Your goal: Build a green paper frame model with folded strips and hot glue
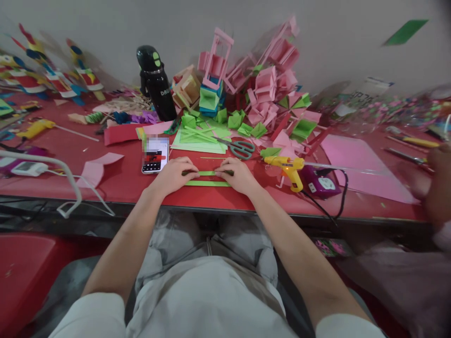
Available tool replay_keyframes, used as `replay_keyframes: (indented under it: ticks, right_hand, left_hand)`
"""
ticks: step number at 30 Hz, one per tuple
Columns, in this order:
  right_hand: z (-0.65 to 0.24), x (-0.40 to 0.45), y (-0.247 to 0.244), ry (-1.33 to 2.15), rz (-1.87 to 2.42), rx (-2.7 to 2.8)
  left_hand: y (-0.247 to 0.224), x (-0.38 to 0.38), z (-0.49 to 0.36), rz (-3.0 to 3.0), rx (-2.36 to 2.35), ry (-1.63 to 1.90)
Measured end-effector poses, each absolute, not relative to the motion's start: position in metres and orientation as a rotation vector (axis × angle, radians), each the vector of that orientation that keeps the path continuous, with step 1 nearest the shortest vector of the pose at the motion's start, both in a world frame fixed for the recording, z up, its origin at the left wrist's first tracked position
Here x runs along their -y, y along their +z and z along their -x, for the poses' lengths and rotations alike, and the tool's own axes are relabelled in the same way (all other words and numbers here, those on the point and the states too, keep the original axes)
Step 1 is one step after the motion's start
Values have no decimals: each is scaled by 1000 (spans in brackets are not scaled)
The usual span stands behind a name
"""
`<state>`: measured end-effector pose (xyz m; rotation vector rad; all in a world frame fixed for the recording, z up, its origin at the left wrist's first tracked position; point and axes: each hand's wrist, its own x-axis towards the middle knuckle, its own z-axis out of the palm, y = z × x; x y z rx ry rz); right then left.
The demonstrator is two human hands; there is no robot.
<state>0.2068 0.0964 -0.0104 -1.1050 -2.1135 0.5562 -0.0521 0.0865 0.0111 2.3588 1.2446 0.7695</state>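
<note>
Both ends of a narrow green paper strip (207,173) are pinched, the left end by my left hand (178,173) and the right end by my right hand (238,174). A second green strip (207,183) lies just in front of it, flat on the red tabletop (211,201). Beyond my hands are grey-handled scissors (242,149) and a stack of light green paper sheets (200,147) with thin strips on top. A lit phone (155,157) rests beside my left hand.
A yellow glue gun (287,169) and purple power socket (320,182) stand at right, near pink sheets (366,164). Pink paper models (268,84) pile up behind, by a black bottle (157,87). A white cable loop (70,188) hangs left. Another person's blurred hand (439,173) is far right.
</note>
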Motion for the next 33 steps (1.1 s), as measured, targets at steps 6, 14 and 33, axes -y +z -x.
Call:
replay_keyframes:
  ticks: [6, 14, 33]
  right_hand:
    - [-206, -96, -10, 547, 1114, 2119]
    - [-207, -98, -12, 545, 1085, 2130]
    - [-206, -96, -15, 450, 1092, 2122]
  left_hand:
    - [11, -89, 50, -2376, -1244, 753]
    - [11, -91, 49, -2387, -1265, 735]
    - [6, -13, 14, -2567, -1609, 514]
